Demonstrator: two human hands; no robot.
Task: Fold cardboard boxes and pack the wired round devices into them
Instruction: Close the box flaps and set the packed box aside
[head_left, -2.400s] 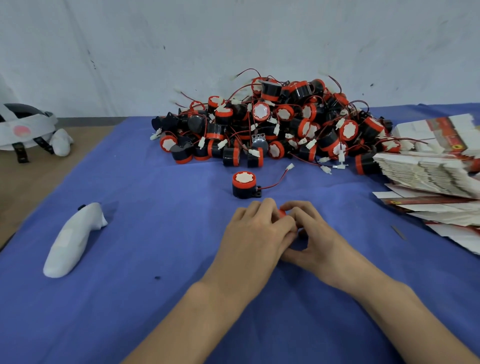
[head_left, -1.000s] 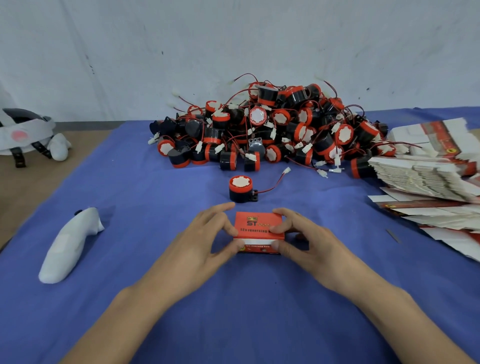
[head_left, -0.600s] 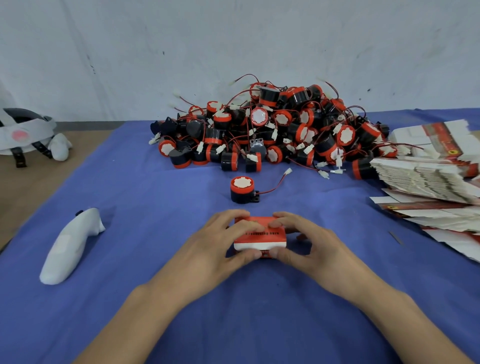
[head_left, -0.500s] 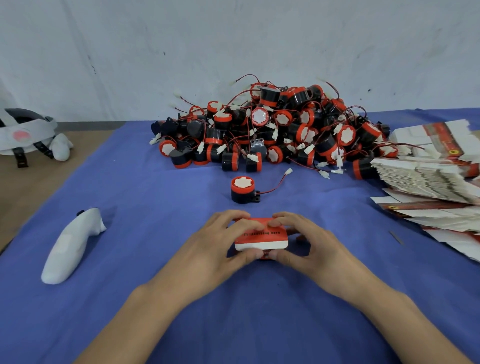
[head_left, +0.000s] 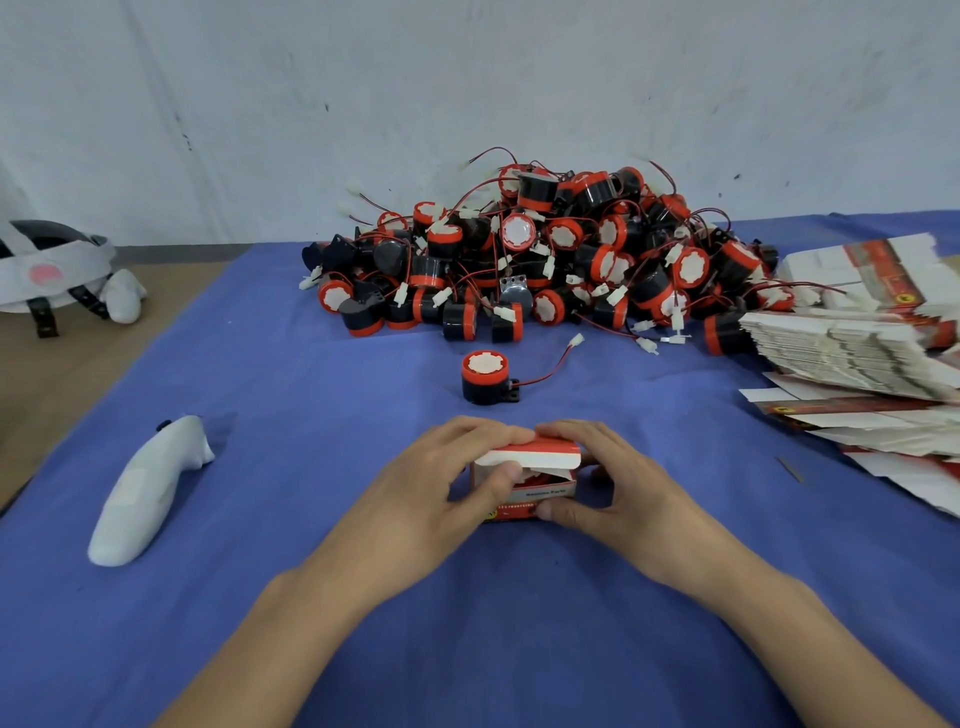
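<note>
**Thin box in both hands, top flap not yet tucked**

The small red and white cardboard box (head_left: 543, 486) stands on the table (head_left: 311, 395) right in front of the person, clamped between both hands. The left hand (head_left: 441, 483) curls round its left end with the thumb on the front. The right hand (head_left: 618, 483) wraps the right end with the thumb at the lower front edge.

The card looks thin and light, so it will likely dent if squeezed mid-panel. It is better held at the corners and folded edges, with the loose white flap pressed along its crease.

The single round device (head_left: 484, 376) just beyond the box looks like hard plastic. I would lift it by the body, not by its thin red wire (head_left: 550, 366).

The hands cover both ends and the back of the box. I cannot tell whether anything is inside, and the print is too small to read.

Further back, the pile of devices (head_left: 545, 260) is a tangle of wires. The stack of flat boxes (head_left: 841, 353) is cut off at the right edge of the view.
</note>
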